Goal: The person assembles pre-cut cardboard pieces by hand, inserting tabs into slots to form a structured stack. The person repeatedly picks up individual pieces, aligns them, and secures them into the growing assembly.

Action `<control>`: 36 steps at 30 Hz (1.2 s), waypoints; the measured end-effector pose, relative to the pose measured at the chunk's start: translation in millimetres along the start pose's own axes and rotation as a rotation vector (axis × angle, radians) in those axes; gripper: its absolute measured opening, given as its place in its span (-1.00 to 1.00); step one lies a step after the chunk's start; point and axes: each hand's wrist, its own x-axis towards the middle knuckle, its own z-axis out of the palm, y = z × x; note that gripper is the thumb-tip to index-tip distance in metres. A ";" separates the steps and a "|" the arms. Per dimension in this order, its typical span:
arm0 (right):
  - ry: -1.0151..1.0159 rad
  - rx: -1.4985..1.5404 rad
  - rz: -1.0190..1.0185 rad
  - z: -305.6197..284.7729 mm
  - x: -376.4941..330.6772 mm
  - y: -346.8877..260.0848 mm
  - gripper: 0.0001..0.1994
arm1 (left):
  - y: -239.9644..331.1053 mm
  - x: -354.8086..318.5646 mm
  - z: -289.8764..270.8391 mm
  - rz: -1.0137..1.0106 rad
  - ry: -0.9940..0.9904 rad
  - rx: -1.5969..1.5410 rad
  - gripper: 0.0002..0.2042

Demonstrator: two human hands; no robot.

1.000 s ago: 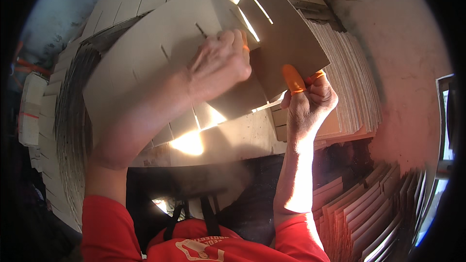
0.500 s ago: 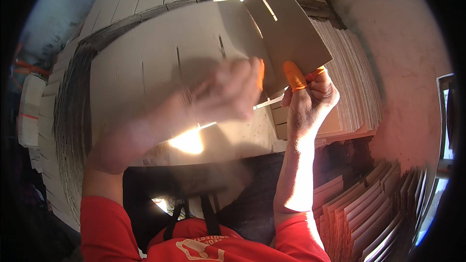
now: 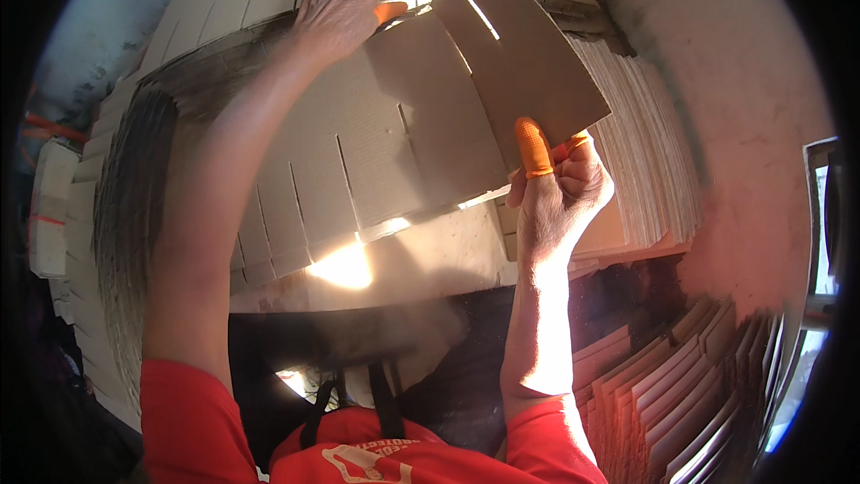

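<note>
My right hand (image 3: 569, 184) is closed on the lower corner of a brown slotted cardboard piece (image 3: 537, 63), which stands tilted up. Orange finger cots cover its thumb and at least one finger. Against that piece's left side lies a wide slotted cardboard sheet (image 3: 358, 134); whether the two are joined I cannot tell. At the far side, my left hand (image 3: 345, 9) reaches over the sheet with fingers stretched out and orange cots on two of its digits. It is at the front edge of the back row of slotted cardboard (image 3: 233, 13); contact there is unclear.
A tall stack of cardboard (image 3: 640, 143) stands on the right by the wall (image 3: 717, 81). More cardboard pieces (image 3: 672, 385) lean in rows at the lower right. On the left are further stacks (image 3: 134, 188) and a strapped bundle (image 3: 52, 211). The tabletop (image 3: 448, 260) shows near me.
My left hand has moved from the middle, close to my right hand, to the far side. The cardboard sheet lies differently, and the piece in my right hand has shifted slightly left.
</note>
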 end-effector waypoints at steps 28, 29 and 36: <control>-0.024 -0.009 -0.060 4.8 -2.5 0.2 -0.81 | -14.1 27.9 -10.6 0.174 0.066 0.046 -0.61; -0.022 0.010 -0.041 5.3 -2.9 -1.0 -0.79 | -8.2 24.7 -14.8 0.163 0.034 0.073 -0.61; -0.036 0.077 -0.077 5.8 -3.2 2.0 -0.82 | 23.2 1.1 -36.1 0.205 0.040 -0.003 -0.59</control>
